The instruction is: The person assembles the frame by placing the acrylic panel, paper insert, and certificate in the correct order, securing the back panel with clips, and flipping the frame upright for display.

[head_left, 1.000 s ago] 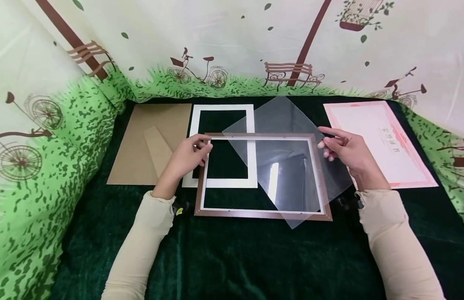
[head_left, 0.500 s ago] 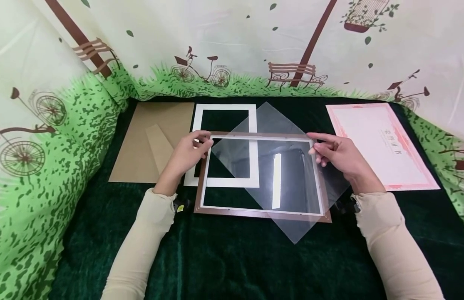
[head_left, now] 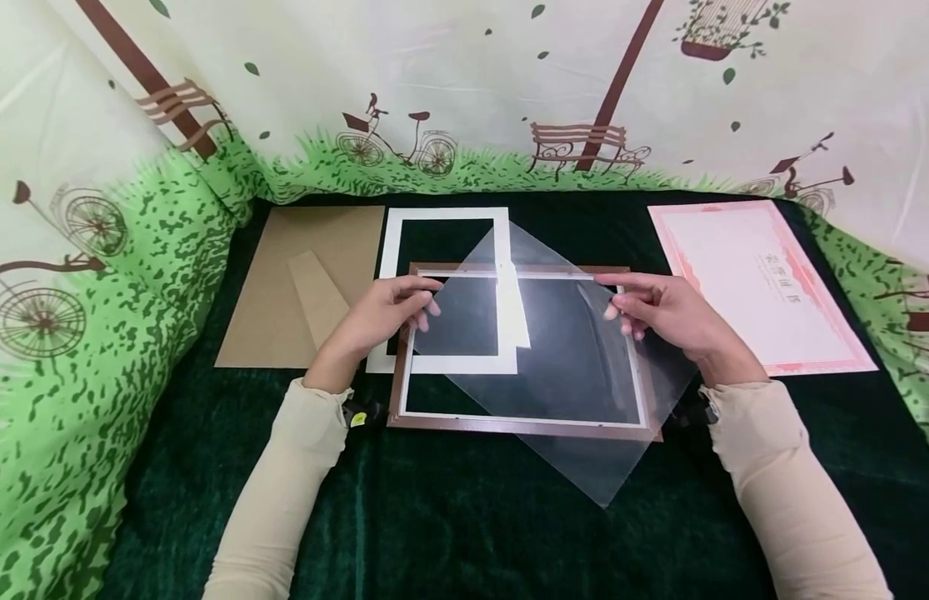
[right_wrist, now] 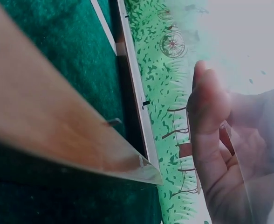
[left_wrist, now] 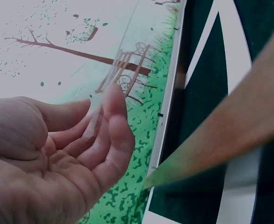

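In the head view, the left hand point(head_left: 392, 315) and right hand point(head_left: 662, 315) each pinched an edge of the clear sheet point(head_left: 561, 375), which was turned askew across the brown frame point(head_left: 442, 423). From the left wrist, I saw the thumb and fingers nearly together, the sheet's edge between them. From the right wrist, the fingers curled likewise, the sheet's edge crossing the hand.

"Head camera?"
"High, from where I stand; forward and down over the surface point(head_left: 449, 533), curtain point(head_left: 479, 75) beyond."
"Wrists?"
"Close, turned sideways, past left fingers point(left_wrist: 120, 140) and right fingers point(right_wrist: 207, 126); frame point(head_left: 449, 422) and curtain in all three."
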A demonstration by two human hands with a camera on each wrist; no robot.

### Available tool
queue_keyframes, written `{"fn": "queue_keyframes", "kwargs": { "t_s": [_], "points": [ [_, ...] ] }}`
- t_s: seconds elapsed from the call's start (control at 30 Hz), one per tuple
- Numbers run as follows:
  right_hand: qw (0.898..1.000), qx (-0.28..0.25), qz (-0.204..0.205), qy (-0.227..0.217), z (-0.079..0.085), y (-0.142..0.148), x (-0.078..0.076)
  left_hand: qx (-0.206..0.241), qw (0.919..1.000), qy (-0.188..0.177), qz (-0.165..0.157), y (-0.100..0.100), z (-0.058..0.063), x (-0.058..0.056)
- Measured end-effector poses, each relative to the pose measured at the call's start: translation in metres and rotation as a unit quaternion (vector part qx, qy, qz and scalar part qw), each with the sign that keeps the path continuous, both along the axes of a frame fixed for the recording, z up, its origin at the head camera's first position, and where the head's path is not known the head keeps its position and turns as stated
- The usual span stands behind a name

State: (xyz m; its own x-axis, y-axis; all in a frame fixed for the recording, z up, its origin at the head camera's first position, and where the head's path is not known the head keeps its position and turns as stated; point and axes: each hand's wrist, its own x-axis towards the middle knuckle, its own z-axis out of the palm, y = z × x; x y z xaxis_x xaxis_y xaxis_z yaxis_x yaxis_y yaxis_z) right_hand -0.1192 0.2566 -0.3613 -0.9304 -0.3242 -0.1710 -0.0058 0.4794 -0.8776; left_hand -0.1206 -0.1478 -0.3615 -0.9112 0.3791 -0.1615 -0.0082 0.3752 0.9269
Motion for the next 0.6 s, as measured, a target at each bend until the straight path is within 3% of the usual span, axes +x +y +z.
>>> {"fn": "queue_keyframes", "kwargs": {
  "t_s": [0.3,0.6],
  "points": [
    [0.999,-0.005,0.037,-0.005,0.0004,-0.0018,0.0010,0.045,0.9949,-0.090,-0.011,0.0051,0.0019,0.0028],
    [0.998,0.015,0.053,-0.007,0.0025,-0.0031,0.0019,0.066,0.9934,-0.094,-0.010,0.0085,0.0042,0.0053]
  ]
}}
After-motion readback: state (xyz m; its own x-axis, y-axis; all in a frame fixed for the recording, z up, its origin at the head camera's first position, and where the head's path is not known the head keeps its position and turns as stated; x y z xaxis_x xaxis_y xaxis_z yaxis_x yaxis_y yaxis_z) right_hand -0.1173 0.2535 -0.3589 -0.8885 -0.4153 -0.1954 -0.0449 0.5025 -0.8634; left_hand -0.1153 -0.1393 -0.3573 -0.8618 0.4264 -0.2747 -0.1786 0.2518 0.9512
